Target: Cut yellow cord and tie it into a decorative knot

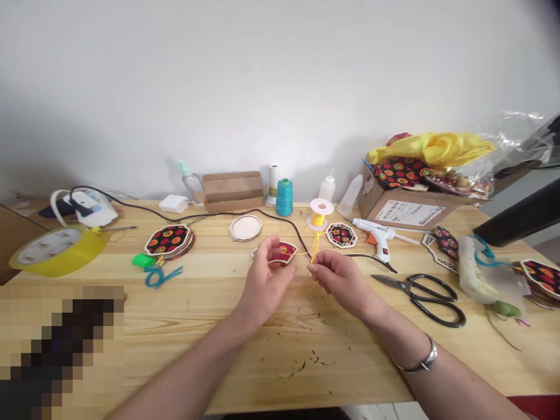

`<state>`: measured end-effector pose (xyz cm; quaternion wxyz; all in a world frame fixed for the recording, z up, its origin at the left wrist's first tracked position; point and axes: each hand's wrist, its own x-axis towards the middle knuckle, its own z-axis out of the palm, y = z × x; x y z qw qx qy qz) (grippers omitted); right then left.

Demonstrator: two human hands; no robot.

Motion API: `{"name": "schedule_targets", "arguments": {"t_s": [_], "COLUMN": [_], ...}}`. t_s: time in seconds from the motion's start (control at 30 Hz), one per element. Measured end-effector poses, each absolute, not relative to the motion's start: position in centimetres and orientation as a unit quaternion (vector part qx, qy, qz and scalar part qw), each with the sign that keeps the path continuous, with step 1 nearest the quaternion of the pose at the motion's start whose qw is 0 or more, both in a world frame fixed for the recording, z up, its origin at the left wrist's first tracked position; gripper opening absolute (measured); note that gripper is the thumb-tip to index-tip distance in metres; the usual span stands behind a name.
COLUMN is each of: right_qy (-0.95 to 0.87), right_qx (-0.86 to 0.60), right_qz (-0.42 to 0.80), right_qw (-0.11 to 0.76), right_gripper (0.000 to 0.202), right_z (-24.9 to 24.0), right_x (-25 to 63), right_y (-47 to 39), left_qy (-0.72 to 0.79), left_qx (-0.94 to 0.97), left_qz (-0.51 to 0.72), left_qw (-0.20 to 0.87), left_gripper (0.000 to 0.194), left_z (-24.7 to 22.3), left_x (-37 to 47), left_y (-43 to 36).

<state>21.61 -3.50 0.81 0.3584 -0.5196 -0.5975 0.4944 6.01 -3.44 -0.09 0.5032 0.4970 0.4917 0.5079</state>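
My right hand (339, 277) is closed, thumb and fingers pinching a yellow cord (314, 248) whose upper part looks braided or doubled. A strand of it runs left to a fan-shaped dark red patterned piece (286, 251) with a pale rim. My left hand (266, 280) is beside that piece, fingers curved and apart, covering part of it. Whether the left fingers touch the piece is hard to see. Just behind the hands stands a pale spool (322, 206) with yellow cord wound on it.
Black-handled scissors (422, 294) lie right of my right hand, a white glue gun (376, 234) behind them. A black cable (280, 214) crosses the table. At left are stacked patterned pieces (168, 240) and a yellow tape roll (61, 251). A filled cardboard box (406, 213) stands back right.
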Motion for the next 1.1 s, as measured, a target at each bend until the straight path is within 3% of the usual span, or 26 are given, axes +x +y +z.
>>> {"name": "schedule_targets", "arguments": {"t_s": [0.17,0.3,0.6,1.1], "right_qy": [-0.587,-0.609,-0.627,-0.569], "right_qx": [-0.505,-0.5,-0.522,-0.48], "right_qz": [0.521,0.492,0.451,0.567], "right_qw": [0.359,0.369,0.363,0.353], "right_gripper": [0.019,0.015,0.016,0.021], "right_z": [1.2,0.8,0.1,1.2], "right_x": [21.6,21.5,21.7,22.0], "right_y": [-3.6,-3.6,-3.2,-3.2], "left_qy": [0.43,0.41,0.465,0.455], "left_qx": [0.523,0.531,0.536,0.482], "left_qz": [0.498,0.409,0.36,0.35], "left_qw": [0.542,0.618,0.605,0.662], "left_gripper": [0.034,0.039,0.019,0.021], "left_z": [0.2,0.0,0.1,0.0], "left_x": [6.0,6.4,6.1,5.8], "left_y": [-4.0,-4.6,-4.1,-3.6]}}
